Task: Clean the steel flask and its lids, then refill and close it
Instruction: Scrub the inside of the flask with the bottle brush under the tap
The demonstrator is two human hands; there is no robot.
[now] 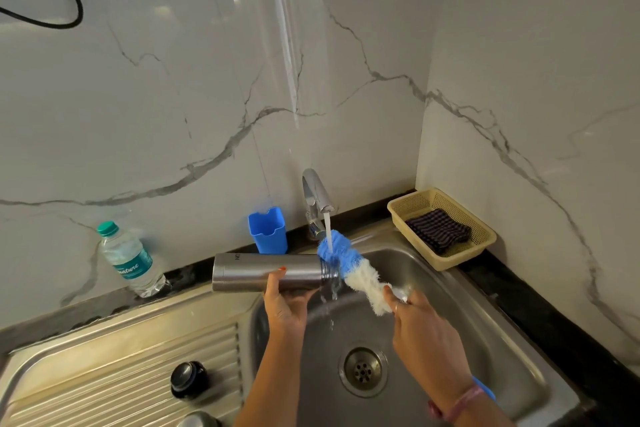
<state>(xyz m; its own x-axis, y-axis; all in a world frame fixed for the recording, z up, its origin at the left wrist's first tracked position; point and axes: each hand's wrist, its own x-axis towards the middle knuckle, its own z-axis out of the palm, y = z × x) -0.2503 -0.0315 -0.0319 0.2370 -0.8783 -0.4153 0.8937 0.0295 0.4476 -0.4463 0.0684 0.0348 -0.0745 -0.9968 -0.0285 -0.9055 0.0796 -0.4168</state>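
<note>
My left hand (285, 302) grips the steel flask (266, 271), which lies sideways over the sink's left rim with its open mouth pointing right. My right hand (420, 326) grips the handle of a bottle brush (353, 270) with a blue and white head. The brush head sits just outside the flask's mouth, under water running from the tap (317, 199). Water drips from the mouth into the sink (450, 305). A black lid (188, 380) stands on the ribbed drainboard, and a steel lid (197, 420) shows at the bottom edge.
A plastic water bottle (130, 262) leans by the wall at the left. A blue holder (268, 230) stands behind the flask. A beige basket (485, 236) with a dark checked cloth (438, 229) sits in the right corner. The drain (363, 371) is below my hands.
</note>
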